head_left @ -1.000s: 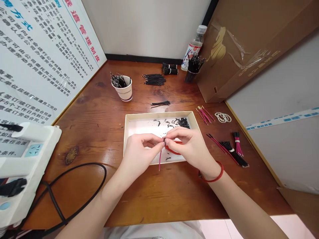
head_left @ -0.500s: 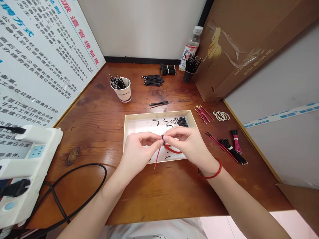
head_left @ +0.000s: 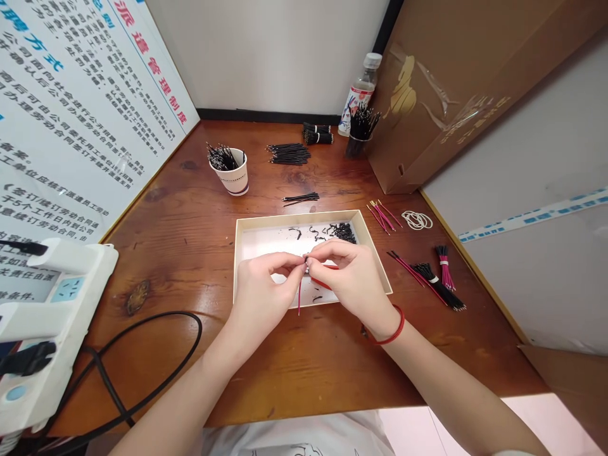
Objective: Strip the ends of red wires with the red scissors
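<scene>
Over a shallow cream box [head_left: 240,259], my two hands meet with the fingertips pinched together. My left hand [head_left: 268,278] is closed on a thin magenta wire [head_left: 299,299], which hangs down below the fingers. A small dark piece shows where the fingertips of both hands meet. My right hand [head_left: 349,272] is closed, its thumb and forefinger beside that dark piece. Under it shows part of a red-handled tool [head_left: 320,283], mostly hidden by the fingers; it appears held in this hand. Black scraps [head_left: 342,233] lie in the box.
Behind the box lie black wires [head_left: 301,198]; a paper cup [head_left: 235,180] holds more. Magenta wires [head_left: 382,216], rubber bands [head_left: 417,220] and tied bundles [head_left: 444,269] lie to the right. A bottle [head_left: 363,88] and carton [head_left: 427,95] stand behind. A power strip [head_left: 90,329] and cable are left.
My hands have shifted slightly left together, and the red handle has moved with my right hand. The magenta wire hangs more nearly straight down. Both hands stay closed.
</scene>
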{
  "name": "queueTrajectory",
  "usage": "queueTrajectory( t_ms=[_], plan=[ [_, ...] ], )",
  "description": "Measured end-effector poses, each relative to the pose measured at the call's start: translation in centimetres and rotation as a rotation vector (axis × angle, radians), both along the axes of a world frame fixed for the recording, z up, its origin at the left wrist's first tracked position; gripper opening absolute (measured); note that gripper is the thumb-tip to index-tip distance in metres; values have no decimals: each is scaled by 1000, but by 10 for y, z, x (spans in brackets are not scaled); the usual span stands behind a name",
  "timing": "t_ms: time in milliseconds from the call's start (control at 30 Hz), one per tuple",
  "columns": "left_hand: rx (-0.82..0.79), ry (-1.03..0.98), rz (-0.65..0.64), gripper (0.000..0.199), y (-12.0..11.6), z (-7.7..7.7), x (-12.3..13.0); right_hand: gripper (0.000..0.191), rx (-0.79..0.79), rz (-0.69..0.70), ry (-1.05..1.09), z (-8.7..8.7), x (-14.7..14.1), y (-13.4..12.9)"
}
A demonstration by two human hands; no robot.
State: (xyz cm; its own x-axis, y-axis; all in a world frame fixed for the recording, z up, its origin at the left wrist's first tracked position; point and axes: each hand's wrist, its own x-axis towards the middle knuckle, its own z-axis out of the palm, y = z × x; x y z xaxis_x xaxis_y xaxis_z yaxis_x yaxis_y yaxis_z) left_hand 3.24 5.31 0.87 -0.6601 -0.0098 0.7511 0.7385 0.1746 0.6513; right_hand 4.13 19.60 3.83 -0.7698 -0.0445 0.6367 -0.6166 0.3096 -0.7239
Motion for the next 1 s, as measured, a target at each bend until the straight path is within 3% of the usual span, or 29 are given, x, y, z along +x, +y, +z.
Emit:
queueTrajectory(
  t_ms=[133, 333, 400, 500, 733, 1000],
  plan=[
    [22, -12, -14, 13, -1, 0, -1, 7, -44, 11, -16, 2, 0, -2],
    [126, -272, -383, 5, -9, 5, -9, 6, -88, 124, -225, 10, 0, 1],
    [150, -311, -452, 5, -10, 6, -11, 9, -101, 136, -267, 10, 0, 2],
    [140, -318, -393, 5, -10, 6, -12, 9, -53, 131, -241, 9, 0, 4],
    [-17, -204, -134, 12, -8, 6, -7, 13, 314, 47, 65, 14, 6, 13],
    [-75, -76, -66, 16, -8, 4, -4, 12, 282, 10, 107, 12, 9, 9]
  ],
)
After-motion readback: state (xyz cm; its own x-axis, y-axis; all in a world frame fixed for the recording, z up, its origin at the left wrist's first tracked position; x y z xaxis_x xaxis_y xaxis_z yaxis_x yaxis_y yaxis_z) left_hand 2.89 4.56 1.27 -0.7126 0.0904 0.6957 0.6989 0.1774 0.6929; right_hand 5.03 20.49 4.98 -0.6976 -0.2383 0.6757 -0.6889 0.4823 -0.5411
